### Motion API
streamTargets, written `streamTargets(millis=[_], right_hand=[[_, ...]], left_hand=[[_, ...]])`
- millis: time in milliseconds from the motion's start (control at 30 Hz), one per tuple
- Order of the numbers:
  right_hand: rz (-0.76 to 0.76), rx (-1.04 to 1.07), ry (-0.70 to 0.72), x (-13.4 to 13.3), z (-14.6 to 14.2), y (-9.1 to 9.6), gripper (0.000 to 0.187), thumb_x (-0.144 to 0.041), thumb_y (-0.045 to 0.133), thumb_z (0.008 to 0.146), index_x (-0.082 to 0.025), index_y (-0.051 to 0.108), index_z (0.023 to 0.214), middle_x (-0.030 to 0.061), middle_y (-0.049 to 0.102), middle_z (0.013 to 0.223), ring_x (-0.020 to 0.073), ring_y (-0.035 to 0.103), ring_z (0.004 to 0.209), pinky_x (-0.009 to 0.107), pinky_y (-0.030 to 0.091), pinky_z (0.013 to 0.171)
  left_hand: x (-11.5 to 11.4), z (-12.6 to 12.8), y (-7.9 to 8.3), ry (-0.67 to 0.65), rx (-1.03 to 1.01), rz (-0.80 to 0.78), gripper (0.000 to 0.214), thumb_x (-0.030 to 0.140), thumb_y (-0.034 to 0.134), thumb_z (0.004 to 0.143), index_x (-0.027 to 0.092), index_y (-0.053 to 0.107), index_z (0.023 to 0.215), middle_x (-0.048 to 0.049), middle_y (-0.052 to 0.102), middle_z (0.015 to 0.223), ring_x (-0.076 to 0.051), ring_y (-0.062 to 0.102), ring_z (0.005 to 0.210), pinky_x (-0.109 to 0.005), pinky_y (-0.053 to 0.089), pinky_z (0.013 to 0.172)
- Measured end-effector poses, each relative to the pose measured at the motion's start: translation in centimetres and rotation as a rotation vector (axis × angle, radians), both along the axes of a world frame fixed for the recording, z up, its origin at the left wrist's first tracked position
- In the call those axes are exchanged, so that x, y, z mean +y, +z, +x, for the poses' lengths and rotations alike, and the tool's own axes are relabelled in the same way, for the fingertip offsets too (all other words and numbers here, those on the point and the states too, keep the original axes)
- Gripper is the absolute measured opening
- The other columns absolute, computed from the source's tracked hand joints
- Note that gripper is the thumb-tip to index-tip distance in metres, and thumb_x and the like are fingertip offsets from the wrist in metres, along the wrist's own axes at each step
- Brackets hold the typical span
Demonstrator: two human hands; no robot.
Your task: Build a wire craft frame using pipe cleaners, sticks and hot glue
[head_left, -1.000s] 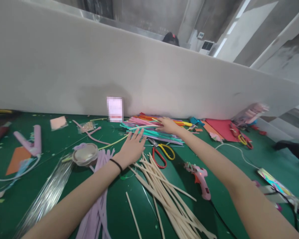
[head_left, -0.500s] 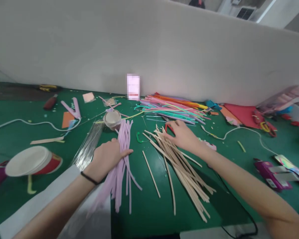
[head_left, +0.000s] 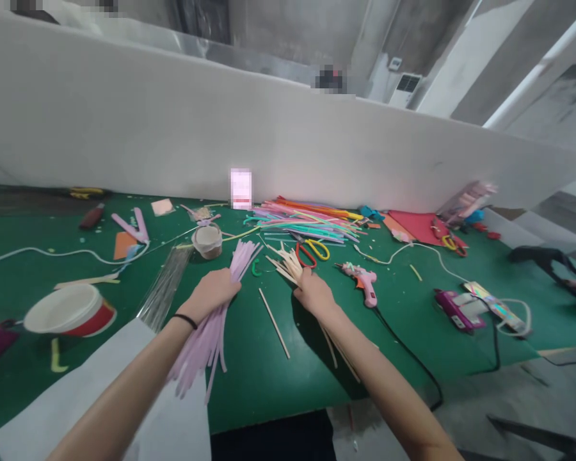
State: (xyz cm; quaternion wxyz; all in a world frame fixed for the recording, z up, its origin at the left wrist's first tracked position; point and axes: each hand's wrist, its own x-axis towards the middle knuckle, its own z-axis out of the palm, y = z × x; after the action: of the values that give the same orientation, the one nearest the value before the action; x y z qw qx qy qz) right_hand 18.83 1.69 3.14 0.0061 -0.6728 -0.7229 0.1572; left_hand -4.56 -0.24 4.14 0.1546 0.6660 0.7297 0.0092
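My left hand [head_left: 213,292] is closed around a bundle of lilac pipe cleaners [head_left: 199,349], whose ends fan out at both sides of the grip. To its right, my right hand [head_left: 315,294] is wrapped round a bunch of beige pipe cleaners [head_left: 285,262]; the forearm hides much of their lower length. One loose beige pipe cleaner [head_left: 274,323] lies between the hands. Just beyond the right hand are scissors with red and yellow handles [head_left: 312,251]. A small green curled piece [head_left: 256,267] lies near the lilac tips.
A pink glue gun [head_left: 365,282] with a black cord lies right of my hand. Coloured pipe cleaners [head_left: 307,221] are piled at the back by the white partition [head_left: 173,121]. On the left are a paper tub [head_left: 100,317], a small cup [head_left: 207,242], wires [head_left: 166,285] and white paper [head_left: 100,384].
My left hand has closed round the lilac bundle. My right hand has come nearer and closed on the beige bunch, uncovering the scissors and glue gun. The view has tilted up.
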Motion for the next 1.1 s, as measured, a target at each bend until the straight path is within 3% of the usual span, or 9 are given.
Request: streamTargets(millis=[133, 267, 467, 567, 667, 767, 833, 967, 1100], right_hand=[[-0.035, 0.085, 0.042, 0.4, 0.8, 0.2, 0.033, -0.016, 0.054, 0.084, -0.009, 0.049, 0.116, 0.0205, 0.066, 0.109, 0.0287, 0.066, 0.099, 0.031, 0.047, 0.076], [-0.072, 0.222, 0.061, 0.6, 1.8, 0.6, 0.017, -0.024, 0.051, 0.091, -0.015, 0.051, 0.105, 0.014, 0.069, 0.097, 0.0235, 0.07, 0.083, 0.027, 0.047, 0.066], [-0.109, 0.426, 0.018, 0.0, 2.0, 0.7, 0.027, -0.039, 0.022, 0.102, -0.021, 0.042, 0.106, 0.0019, 0.066, 0.079, 0.012, 0.061, 0.048, 0.022, 0.044, 0.044], [-0.085, 0.423, 0.027, -0.5, 1.5, 0.7, 0.032, -0.044, 0.019, 0.102, -0.022, 0.043, 0.108, 0.0037, 0.068, 0.085, 0.0138, 0.063, 0.054, 0.024, 0.045, 0.048], [-0.031, 0.344, 0.026, -0.7, 1.1, 0.8, 0.03, -0.04, 0.029, 0.102, -0.018, 0.045, 0.113, 0.0126, 0.069, 0.099, 0.022, 0.07, 0.082, 0.028, 0.049, 0.065], [-0.011, 0.233, 0.02, -0.7, 0.8, 0.7, 0.034, -0.04, 0.047, 0.095, -0.012, 0.048, 0.113, 0.0223, 0.067, 0.107, 0.0322, 0.067, 0.1, 0.033, 0.047, 0.075], [-0.024, 0.175, 0.03, -0.3, 0.5, 0.5, 0.033, -0.037, 0.056, 0.09, -0.011, 0.052, 0.109, 0.0238, 0.067, 0.107, 0.035, 0.066, 0.103, 0.035, 0.047, 0.076], [-0.056, 0.141, 0.069, 1.0, 0.3, 0.2, 0.015, -0.024, 0.054, 0.088, -0.013, 0.057, 0.098, 0.0216, 0.069, 0.105, 0.0324, 0.067, 0.101, 0.032, 0.047, 0.075], [-0.085, 0.21, 0.088, 1.7, 0.6, 0.6, 0.019, -0.026, 0.041, 0.095, -0.014, 0.052, 0.104, 0.015, 0.072, 0.097, 0.024, 0.071, 0.085, 0.027, 0.047, 0.065]], left_hand=[[0.1, -0.2, -0.4, 0.048, -0.104, 0.028, 0.03, 0.037, 0.058, 0.073, 0.011, 0.063, 0.087, -0.0241, 0.069, 0.1, -0.04, 0.066, 0.1, -0.038, 0.048, 0.077], [0.4, 0.7, -0.5, 0.106, -0.332, 0.013, 0.013, 0.024, 0.064, 0.062, 0.017, 0.057, 0.07, -0.0179, 0.069, 0.092, -0.038, 0.064, 0.104, -0.034, 0.048, 0.075], [-0.5, 1.1, 0.0, 0.183, -0.984, -0.158, 0.017, 0.032, 0.059, 0.078, 0.019, 0.049, 0.074, -0.0045, 0.061, 0.072, -0.018, 0.065, 0.062, -0.026, 0.05, 0.054], [-1.1, 1.0, -0.1, 0.22, -1.311, -0.231, 0.027, 0.041, 0.058, 0.085, 0.019, 0.045, 0.077, 0.0063, 0.046, 0.057, -0.006, 0.043, 0.038, -0.016, 0.036, 0.037], [-1.1, 0.9, -0.5, 0.287, -1.551, -0.242, 0.033, 0.045, 0.058, 0.088, 0.02, 0.041, 0.075, 0.0126, 0.028, 0.05, -0.002, 0.022, 0.032, -0.011, 0.017, 0.03], [-0.9, 1.0, -1.2, 0.339, -1.724, -0.224, 0.035, 0.043, 0.06, 0.09, 0.02, 0.039, 0.074, 0.0128, 0.027, 0.05, -0.001, 0.018, 0.031, -0.009, 0.015, 0.028], [-0.8, 1.0, -1.6, 0.356, -1.82, -0.203, 0.035, 0.042, 0.06, 0.09, 0.02, 0.039, 0.074, 0.0129, 0.027, 0.05, -0.001, 0.018, 0.031, -0.009, 0.016, 0.027], [-0.9, 1.1, -2.0, 0.36, -1.976, -0.183, 0.03, 0.037, 0.059, 0.093, 0.019, 0.042, 0.076, 0.0127, 0.026, 0.051, -0.001, 0.02, 0.03, -0.008, 0.019, 0.027], [-1.2, 1.1, -2.0, 0.354, -2.075, -0.258, 0.028, 0.027, 0.051, 0.096, 0.017, 0.042, 0.071, 0.0112, 0.03, 0.051, 0.0, 0.025, 0.03, -0.009, 0.022, 0.027]])
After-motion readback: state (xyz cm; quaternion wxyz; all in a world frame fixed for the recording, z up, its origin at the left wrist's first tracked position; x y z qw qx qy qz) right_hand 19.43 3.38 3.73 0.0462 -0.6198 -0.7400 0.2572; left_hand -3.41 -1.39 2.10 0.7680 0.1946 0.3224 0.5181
